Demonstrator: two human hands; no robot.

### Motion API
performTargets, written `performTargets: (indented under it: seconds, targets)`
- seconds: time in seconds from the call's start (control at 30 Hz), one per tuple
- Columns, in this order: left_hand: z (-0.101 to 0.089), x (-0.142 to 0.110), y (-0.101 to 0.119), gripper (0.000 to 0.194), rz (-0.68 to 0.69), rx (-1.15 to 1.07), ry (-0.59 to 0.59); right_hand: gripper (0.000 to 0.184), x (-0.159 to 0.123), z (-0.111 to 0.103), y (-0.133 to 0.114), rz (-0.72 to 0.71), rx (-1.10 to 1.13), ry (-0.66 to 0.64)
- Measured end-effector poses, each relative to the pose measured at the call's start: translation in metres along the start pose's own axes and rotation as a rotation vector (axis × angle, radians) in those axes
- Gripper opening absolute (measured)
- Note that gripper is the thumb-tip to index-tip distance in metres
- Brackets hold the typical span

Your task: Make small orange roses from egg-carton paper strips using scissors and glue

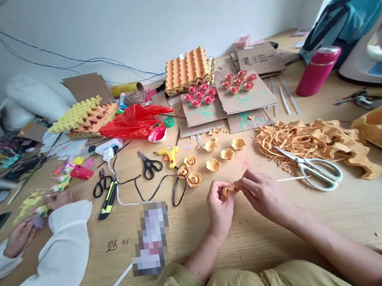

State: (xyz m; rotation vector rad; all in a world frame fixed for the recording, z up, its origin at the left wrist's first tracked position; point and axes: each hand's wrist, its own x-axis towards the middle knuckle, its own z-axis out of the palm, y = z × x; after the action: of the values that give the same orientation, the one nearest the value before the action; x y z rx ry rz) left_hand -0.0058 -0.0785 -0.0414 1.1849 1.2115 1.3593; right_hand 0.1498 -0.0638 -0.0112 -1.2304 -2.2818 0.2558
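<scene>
Between my hands is a small curled piece of orange egg-carton pulp (pixel 228 190). The fingers of my left hand (pixel 220 205) pinch its left side. My right hand (pixel 262 194) has its thumb and fingertips closed at the piece's right edge. Just beyond them lie several orange pulp flowers; some are open cups (pixel 227 154), others have rolled centres (pixel 194 179). To the right, white-handled scissors (pixel 319 173) rest against a heap of orange pulp scraps (pixel 293 140). A thin white stick (pixel 290 178) lies between my right hand and the scissors.
A yellow glue gun (pixel 168 154), black scissors (pixel 151 166) and a cutter knife (pixel 108 201) lie left. Behind stand red flowers on cardboard (pixel 241 95), egg trays (pixel 186 70) and a pink bottle (pixel 318 70). A co-worker's white sleeve (pixel 66 245) is at the left.
</scene>
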Motion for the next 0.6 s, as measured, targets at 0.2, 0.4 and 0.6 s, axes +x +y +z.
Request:
performTargets:
  seconds: [0.2, 0.4, 0.6]
  targets:
    - [0.001, 0.001, -0.001, 0.011, -0.039, -0.047, -0.025, 0.021, -0.001, 0.003, 0.007, 0.004, 0.025, -0.020]
    - [-0.010, 0.006, 0.001, 0.017, -0.138, 0.005, -0.082, 0.021, -0.002, -0.007, 0.020, 0.011, 0.128, -0.066]
    - [-0.020, 0.014, 0.002, 0.026, -0.247, -0.038, -0.115, 0.020, -0.005, -0.021, 0.029, 0.086, 0.032, -0.054]
